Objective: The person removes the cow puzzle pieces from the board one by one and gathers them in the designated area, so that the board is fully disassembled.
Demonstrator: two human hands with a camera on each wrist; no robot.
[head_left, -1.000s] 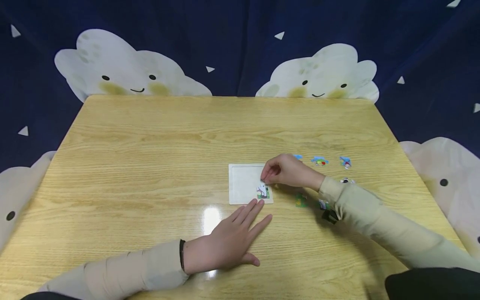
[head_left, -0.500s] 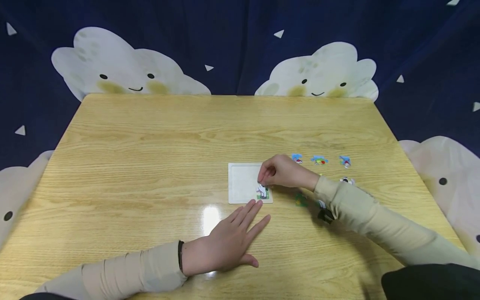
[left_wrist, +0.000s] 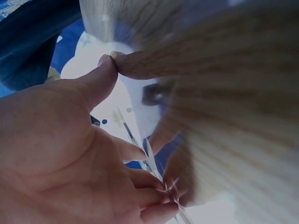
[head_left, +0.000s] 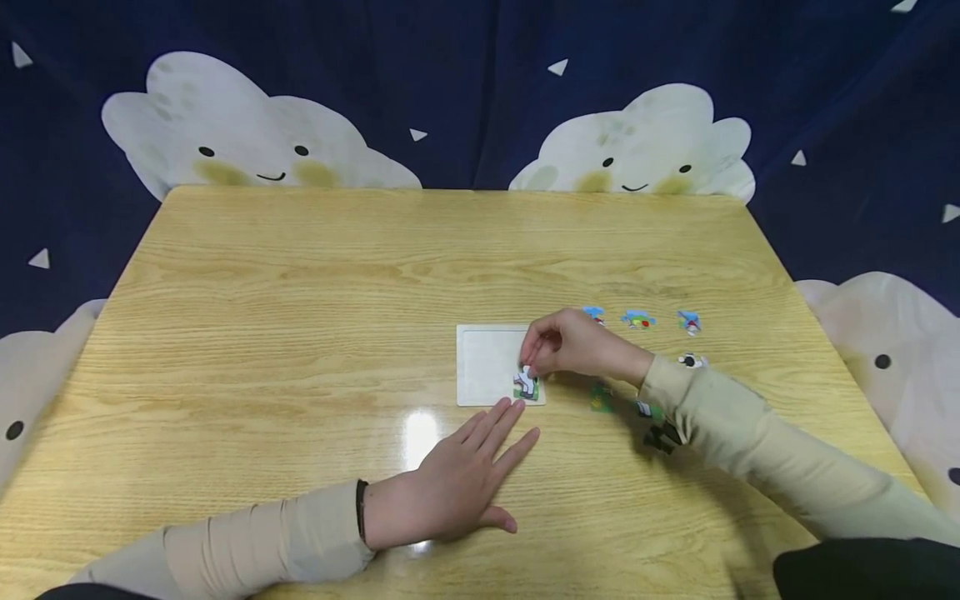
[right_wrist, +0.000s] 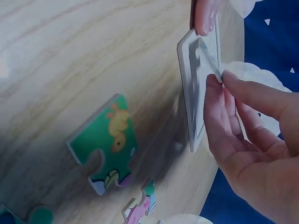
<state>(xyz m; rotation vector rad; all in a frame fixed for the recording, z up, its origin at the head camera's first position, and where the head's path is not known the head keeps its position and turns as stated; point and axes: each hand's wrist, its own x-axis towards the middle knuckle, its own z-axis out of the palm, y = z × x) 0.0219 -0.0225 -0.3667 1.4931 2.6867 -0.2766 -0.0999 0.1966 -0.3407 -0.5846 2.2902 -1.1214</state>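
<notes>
A white puzzle tray (head_left: 487, 367) lies flat on the wooden table. Over its front right corner, my right hand (head_left: 577, 343) pinches a puzzle piece (head_left: 526, 385) with a white figure on green between thumb and fingertips. The right wrist view shows this piece (right_wrist: 211, 60) edge-on and tilted against the tray, its lower end inside the rim. My left hand (head_left: 461, 483) rests in front of the tray with fingers straight, fingertips at the tray's front edge. In the left wrist view the left hand (left_wrist: 79, 154) holds nothing.
More puzzle pieces lie right of the tray: a blue and multicoloured one (head_left: 637, 320), a blue one with red (head_left: 690, 322), a black-and-white one (head_left: 692, 361), and a green one with a yellow duck (right_wrist: 110, 140). My right forearm hides part of this area. A dark cloud-patterned curtain (head_left: 480, 100) hangs behind the table.
My right hand shifted slightly left, then back right, still pinching the piece over the tray's corner. More of the piece's upper part shows now. My left hand has stayed in place.
</notes>
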